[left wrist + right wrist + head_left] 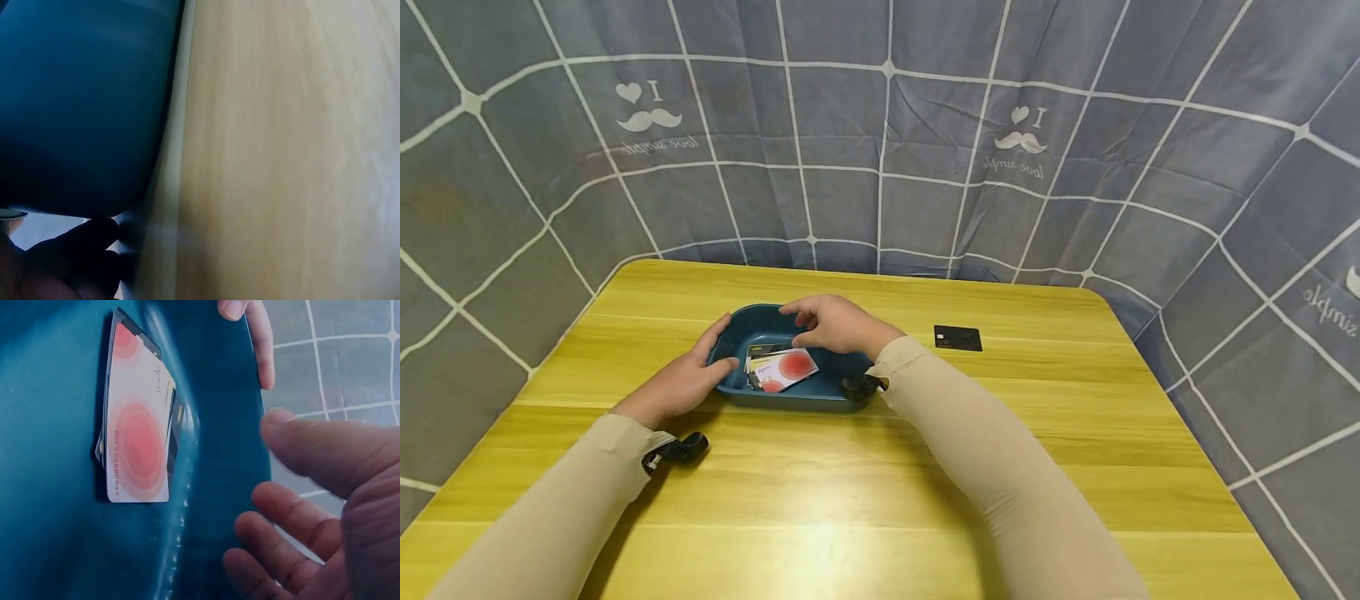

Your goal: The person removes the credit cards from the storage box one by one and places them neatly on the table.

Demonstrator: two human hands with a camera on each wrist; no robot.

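A dark teal plastic bin (797, 402) sits on the table with several cards in its left half. The top card (137, 437) is white with pink-red circles; darker cards show from under it. My left hand (681, 383) grips the bin's left end, thumb over the inside and fingers along the outer wall. In the left wrist view its fingers (75, 250) are dark beside the bin's wall. My right hand (838, 325) is over the bin near the far rim, fingers loosely bent and apart, holding nothing; the cards lie just to its left.
A black card (957, 337) marked VIP lies flat on the table, right of the bin. The yellow wood-grain table (820, 517) reaches back to a grey checked curtain (850, 125), which hangs behind and along both sides.
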